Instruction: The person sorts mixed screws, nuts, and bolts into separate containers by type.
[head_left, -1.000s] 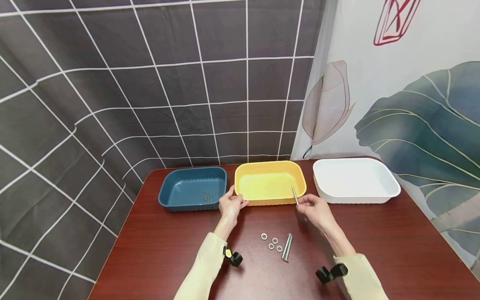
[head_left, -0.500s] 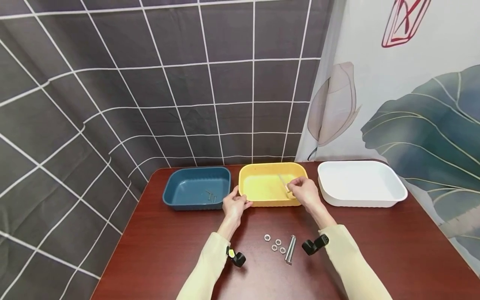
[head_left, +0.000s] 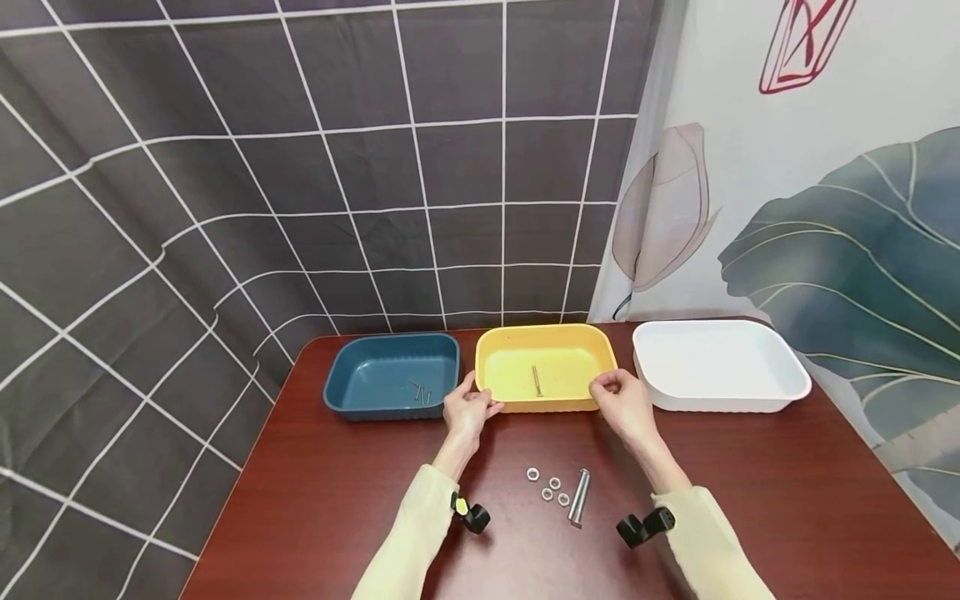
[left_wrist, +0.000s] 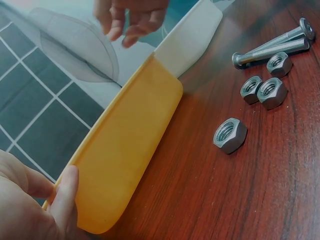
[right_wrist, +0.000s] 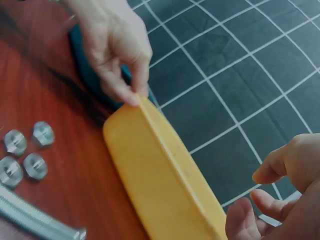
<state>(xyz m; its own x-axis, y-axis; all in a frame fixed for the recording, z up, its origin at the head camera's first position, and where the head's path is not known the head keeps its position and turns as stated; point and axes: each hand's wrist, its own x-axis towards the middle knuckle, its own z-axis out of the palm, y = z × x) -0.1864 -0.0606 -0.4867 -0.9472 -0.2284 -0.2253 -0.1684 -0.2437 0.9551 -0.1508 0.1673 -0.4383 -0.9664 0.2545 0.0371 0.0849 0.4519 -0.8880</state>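
Observation:
My left hand [head_left: 465, 410] pinches the rim of the yellow tray [left_wrist: 125, 145] at its front left corner, thumb outside the wall in the left wrist view. Inside the yellow tray lies a single bolt [head_left: 537, 382]. By the tray's front right corner is my right hand [head_left: 624, 407], holding nothing, its fingers loosely bent and thumb apart from them in the right wrist view. Nearer to me on the table, two long bolts [left_wrist: 272, 49] lie side by side, with several hex nuts [left_wrist: 230, 135] just left of them.
A blue tray [head_left: 360, 408] with several small screws [head_left: 422, 393] stands left of the yellow one. To the right is a white tray [head_left: 712, 403]. All sit along the back of the red-brown table [head_left: 315, 500], before a grid-patterned curtain [head_left: 450, 167].
The right hand moved in over the yellow tray with a bolt, let it go inside, and drew back to the front right corner. The left hand kept its grip on the rim.

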